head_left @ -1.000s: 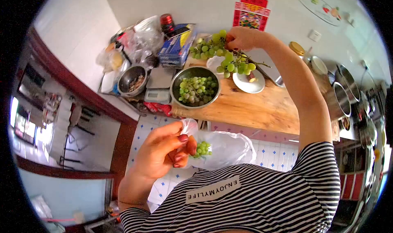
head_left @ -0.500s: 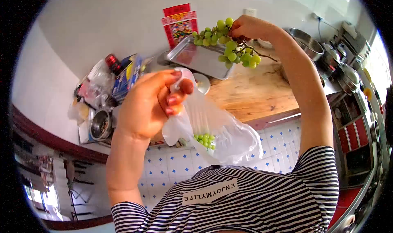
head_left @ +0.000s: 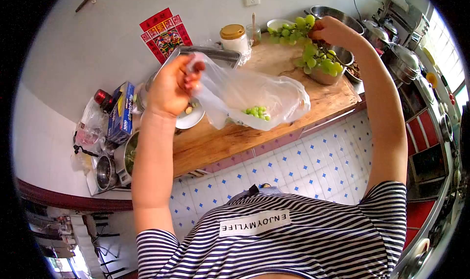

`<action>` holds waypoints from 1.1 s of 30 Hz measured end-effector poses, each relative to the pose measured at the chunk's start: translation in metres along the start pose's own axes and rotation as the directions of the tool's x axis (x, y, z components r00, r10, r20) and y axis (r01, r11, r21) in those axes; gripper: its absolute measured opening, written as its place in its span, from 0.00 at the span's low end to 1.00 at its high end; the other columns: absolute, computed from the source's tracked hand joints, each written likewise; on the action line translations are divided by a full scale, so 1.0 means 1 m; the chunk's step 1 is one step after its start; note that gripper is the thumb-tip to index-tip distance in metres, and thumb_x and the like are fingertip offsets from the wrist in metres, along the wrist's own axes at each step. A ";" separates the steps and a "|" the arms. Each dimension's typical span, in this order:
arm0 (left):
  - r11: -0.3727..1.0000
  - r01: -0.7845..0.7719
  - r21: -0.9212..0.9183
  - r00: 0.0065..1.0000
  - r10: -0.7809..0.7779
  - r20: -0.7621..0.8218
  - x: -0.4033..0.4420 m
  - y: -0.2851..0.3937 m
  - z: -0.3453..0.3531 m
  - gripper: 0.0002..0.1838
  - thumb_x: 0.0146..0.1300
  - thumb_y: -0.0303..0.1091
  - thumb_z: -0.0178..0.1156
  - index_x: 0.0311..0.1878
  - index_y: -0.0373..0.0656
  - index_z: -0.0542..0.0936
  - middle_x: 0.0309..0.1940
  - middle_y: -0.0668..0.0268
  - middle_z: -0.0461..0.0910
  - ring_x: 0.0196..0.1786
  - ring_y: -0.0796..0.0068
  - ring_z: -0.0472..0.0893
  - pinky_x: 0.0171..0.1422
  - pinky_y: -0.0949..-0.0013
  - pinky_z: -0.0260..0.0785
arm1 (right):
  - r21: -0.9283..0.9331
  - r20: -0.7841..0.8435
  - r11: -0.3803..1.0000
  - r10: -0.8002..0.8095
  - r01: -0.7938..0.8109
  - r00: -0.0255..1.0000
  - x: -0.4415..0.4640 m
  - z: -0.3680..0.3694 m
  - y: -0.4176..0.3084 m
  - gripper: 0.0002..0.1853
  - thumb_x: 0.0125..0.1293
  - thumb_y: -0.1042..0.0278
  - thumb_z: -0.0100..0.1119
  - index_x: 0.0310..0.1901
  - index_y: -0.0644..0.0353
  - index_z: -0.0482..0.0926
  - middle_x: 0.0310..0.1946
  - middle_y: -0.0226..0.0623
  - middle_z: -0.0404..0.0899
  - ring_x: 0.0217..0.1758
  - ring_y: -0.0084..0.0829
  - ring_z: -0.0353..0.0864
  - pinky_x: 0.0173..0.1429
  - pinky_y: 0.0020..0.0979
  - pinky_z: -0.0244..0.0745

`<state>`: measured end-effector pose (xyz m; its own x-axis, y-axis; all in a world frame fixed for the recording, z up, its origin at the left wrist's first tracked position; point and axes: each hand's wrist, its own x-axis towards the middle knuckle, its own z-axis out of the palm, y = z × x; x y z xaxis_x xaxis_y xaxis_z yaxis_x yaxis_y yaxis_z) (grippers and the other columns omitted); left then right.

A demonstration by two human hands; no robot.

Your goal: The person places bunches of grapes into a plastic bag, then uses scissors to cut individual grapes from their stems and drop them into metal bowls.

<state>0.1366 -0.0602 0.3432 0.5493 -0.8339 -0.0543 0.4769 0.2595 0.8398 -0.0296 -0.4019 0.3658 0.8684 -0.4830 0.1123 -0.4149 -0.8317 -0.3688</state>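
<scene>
My left hand (head_left: 171, 85) is closed on the gathered top of a thin white plastic bag (head_left: 230, 90), which stretches out to the right above the counter. Through the plastic, some loose green grapes (head_left: 256, 113) show at the bag's lower part. Farther right, my right hand (head_left: 335, 31) pinches the stem of a bunch of green grapes (head_left: 317, 59). The bunch hangs in two clusters, the lower one in front of a metal pot (head_left: 327, 76). Contact between grapes and pot cannot be told.
The wooden counter (head_left: 279, 66) carries a metal tray (head_left: 223, 57), a jar with a yellow lid (head_left: 233, 32), a white plate (head_left: 191, 118) and a large steel basin (head_left: 338, 15). A blue box (head_left: 121, 111) stands left. Pots and a stove side (head_left: 402, 63) are at the right.
The view has turned and moved closer to the counter. The bag has swung from over the floor to over the counter. My right hand has carried the bunch to the metal pot.
</scene>
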 end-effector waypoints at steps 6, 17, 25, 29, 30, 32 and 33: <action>0.938 0.083 0.336 0.996 -0.064 -0.067 -0.003 -0.048 -0.032 0.09 0.63 0.32 0.50 0.44 0.40 0.73 0.31 0.62 0.76 0.24 0.83 0.67 0.26 0.80 0.61 | 0.043 0.006 0.999 0.011 -0.011 1.000 -0.004 0.033 0.052 0.11 0.54 0.66 0.60 0.33 0.66 0.80 0.24 0.34 0.79 0.27 0.25 0.74 0.33 0.29 0.70; -0.048 -0.344 0.938 0.553 0.797 0.244 -0.035 -0.074 0.014 0.12 0.58 0.27 0.56 0.45 0.36 0.71 0.31 0.63 0.75 0.30 0.74 0.74 0.33 0.69 0.68 | 0.474 0.170 0.753 0.432 -0.458 0.886 -0.025 0.092 0.064 0.11 0.55 0.68 0.61 0.34 0.69 0.80 0.22 0.31 0.76 0.23 0.23 0.73 0.26 0.27 0.69; 0.771 0.528 0.357 0.760 -0.616 0.207 0.027 -0.217 0.073 0.15 0.68 0.41 0.45 0.46 0.38 0.71 0.34 0.58 0.79 0.31 0.71 0.79 0.30 0.70 0.72 | 0.394 0.066 0.622 0.715 -0.676 0.696 -0.032 0.150 0.059 0.22 0.48 0.60 0.64 0.38 0.73 0.79 0.38 0.49 0.80 0.42 0.38 0.80 0.44 0.31 0.75; 0.819 0.543 0.183 0.800 -0.572 0.182 0.068 -0.248 0.064 0.15 0.67 0.42 0.46 0.46 0.39 0.71 0.30 0.57 0.79 0.29 0.69 0.79 0.30 0.68 0.72 | 0.449 0.007 0.562 0.775 -0.694 0.632 -0.028 0.186 0.063 0.19 0.49 0.63 0.61 0.38 0.71 0.79 0.39 0.50 0.79 0.45 0.41 0.79 0.47 0.32 0.74; 0.825 0.540 0.168 0.817 -0.562 0.133 0.075 -0.251 0.062 0.12 0.66 0.38 0.47 0.43 0.39 0.73 0.25 0.60 0.77 0.25 0.72 0.77 0.26 0.70 0.69 | 0.449 -0.033 0.584 0.767 -0.676 0.641 -0.022 0.204 0.077 0.19 0.49 0.64 0.61 0.39 0.70 0.79 0.40 0.51 0.79 0.46 0.41 0.79 0.48 0.32 0.74; 0.844 0.446 0.299 0.873 -0.483 0.061 0.090 -0.267 0.050 0.11 0.65 0.35 0.47 0.40 0.38 0.74 0.23 0.61 0.76 0.23 0.73 0.75 0.24 0.70 0.66 | 0.455 -0.099 0.562 0.803 -0.691 0.588 -0.020 0.213 0.073 0.19 0.48 0.63 0.63 0.37 0.71 0.79 0.37 0.49 0.80 0.43 0.40 0.80 0.45 0.32 0.75; 0.838 0.347 0.421 0.924 -0.382 -0.001 0.095 -0.274 0.043 0.09 0.64 0.32 0.47 0.38 0.38 0.75 0.22 0.62 0.75 0.21 0.74 0.73 0.21 0.70 0.64 | 0.444 -0.155 0.565 0.813 -0.695 0.562 -0.019 0.220 0.074 0.19 0.46 0.63 0.66 0.35 0.71 0.80 0.34 0.47 0.81 0.38 0.38 0.81 0.41 0.32 0.76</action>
<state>0.0285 -0.2316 0.1316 0.3259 -0.8692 -0.3718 0.3016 -0.2771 0.9123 -0.0176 -0.3942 0.1336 0.1086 -0.9897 -0.0935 -0.7179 -0.0131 -0.6960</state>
